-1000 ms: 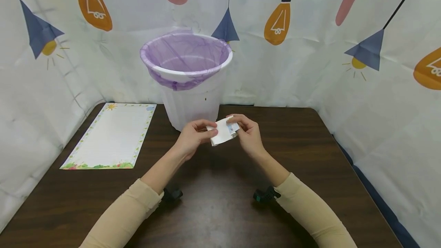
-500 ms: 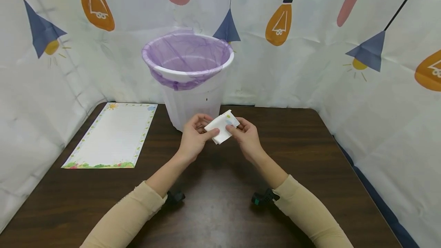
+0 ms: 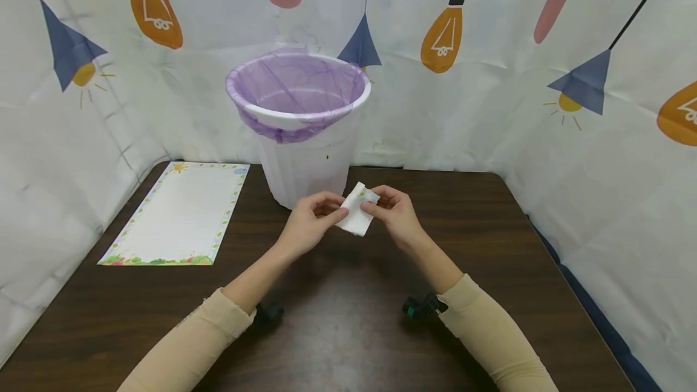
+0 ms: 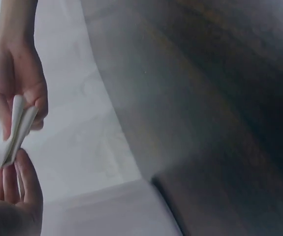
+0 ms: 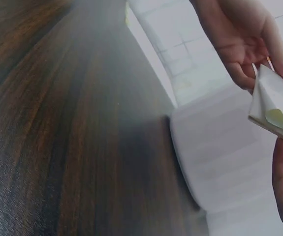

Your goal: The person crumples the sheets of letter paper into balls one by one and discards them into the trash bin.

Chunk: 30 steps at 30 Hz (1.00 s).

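Observation:
Between both hands, just in front of the bin, is a small piece of folded white paper [image 3: 355,216] with a printed corner. My left hand [image 3: 311,222] pinches its left edge between thumb and fingers. The right edge is gripped the same way by my right hand [image 3: 396,215], its thumb lying on the near face. In the left wrist view the folded paper [image 4: 17,130] shows edge-on as thick layers, slightly spread. The right wrist view shows the layers of the paper [image 5: 274,105] with one corner curled back, a yellowish patch on it.
Behind the hands stands a white bin [image 3: 299,162] lined with a purple bag [image 3: 305,86]. A flat sheet of paper [image 3: 179,216] with a decorated border lies at the left of the dark wooden table [image 3: 348,331]. Printed white cloth [image 3: 490,95] encloses the back and sides.
The folded paper has been turned in the hands and now stands more upright, having risen slightly and come down again. Both hands have shifted their grip on it.

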Each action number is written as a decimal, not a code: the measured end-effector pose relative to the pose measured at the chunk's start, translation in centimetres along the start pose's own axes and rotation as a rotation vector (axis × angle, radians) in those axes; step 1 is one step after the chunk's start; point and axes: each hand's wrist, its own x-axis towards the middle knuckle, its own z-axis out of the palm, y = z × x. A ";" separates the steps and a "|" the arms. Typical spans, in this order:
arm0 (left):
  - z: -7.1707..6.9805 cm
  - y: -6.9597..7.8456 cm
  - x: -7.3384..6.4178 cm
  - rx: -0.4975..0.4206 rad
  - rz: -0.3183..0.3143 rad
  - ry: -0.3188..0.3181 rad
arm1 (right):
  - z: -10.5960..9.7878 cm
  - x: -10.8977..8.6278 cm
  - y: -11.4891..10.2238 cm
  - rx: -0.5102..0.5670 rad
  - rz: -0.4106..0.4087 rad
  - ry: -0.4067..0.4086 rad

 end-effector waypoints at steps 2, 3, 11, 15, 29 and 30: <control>-0.2 0.1 0.0 0.033 0.011 -0.041 | -0.1 0.0 0.0 -0.039 -0.002 -0.017; -0.3 0.1 0.1 0.047 0.015 -0.061 | -0.2 -0.1 0.0 -0.059 -0.005 -0.024; -0.3 0.4 0.2 0.111 0.045 -0.087 | 0.4 -0.2 -0.1 -0.135 -0.050 -0.027; 0.0 0.5 0.2 0.141 0.053 -0.064 | 0.8 -0.2 -0.2 -0.094 -0.019 -0.009; 0.1 -0.2 0.4 -0.017 -0.047 0.052 | 1.3 -0.2 0.2 0.071 0.066 -0.059; 0.1 -0.2 0.5 -0.031 -0.047 0.058 | 1.4 -0.2 0.2 0.078 0.061 -0.049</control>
